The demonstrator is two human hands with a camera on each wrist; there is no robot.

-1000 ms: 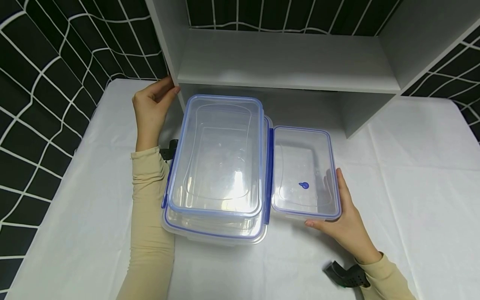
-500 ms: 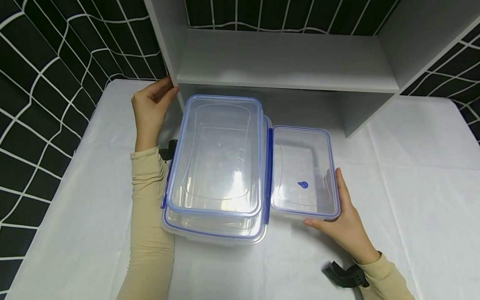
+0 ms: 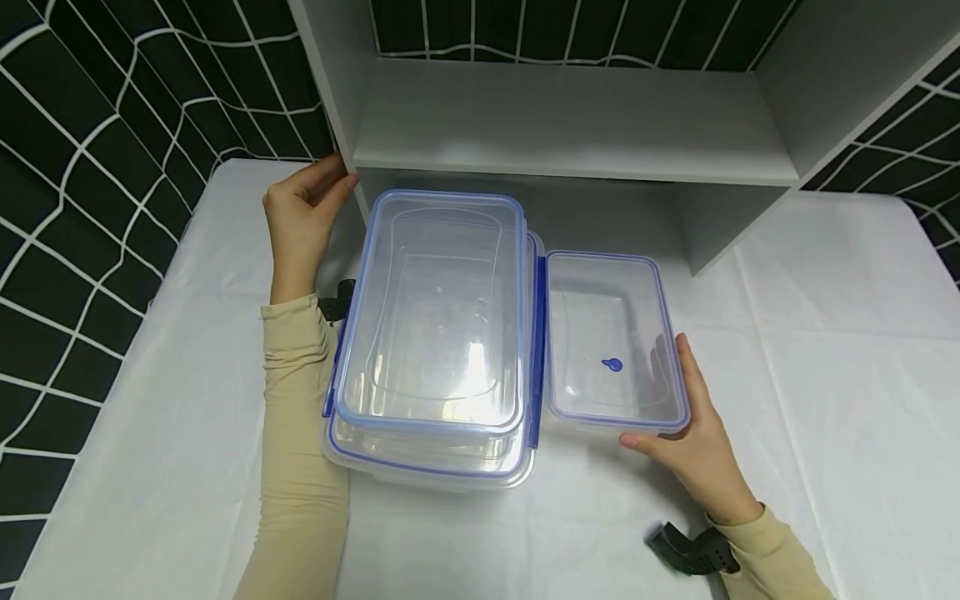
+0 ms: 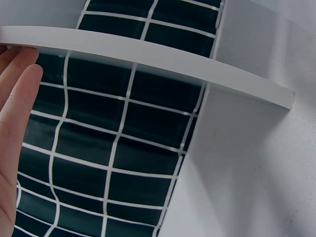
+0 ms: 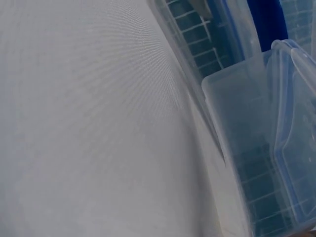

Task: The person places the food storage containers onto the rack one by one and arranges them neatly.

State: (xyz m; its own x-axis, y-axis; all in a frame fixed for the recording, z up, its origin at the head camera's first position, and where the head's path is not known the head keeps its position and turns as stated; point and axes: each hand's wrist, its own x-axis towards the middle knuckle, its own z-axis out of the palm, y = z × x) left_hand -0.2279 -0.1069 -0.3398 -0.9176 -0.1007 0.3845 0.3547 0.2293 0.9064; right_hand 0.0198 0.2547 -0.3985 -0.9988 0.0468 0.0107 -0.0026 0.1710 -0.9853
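Right hand point(image 3: 705, 454) partly hidden behind small box point(image 3: 615, 321), lower right. Left hand point(image 4: 12, 128) cropped, left edge of left-wrist view.

"Left hand point(image 3: 303, 221)?"

"Upper left, pinching the shelf unit point(image 3: 577, 125) at its edge."

"Right hand point(image 3: 703, 454)?"

"Lower right, holding the small box point(image 3: 592, 321); whether that touches the tablecloth point(image 3: 847, 408), I can't tell."
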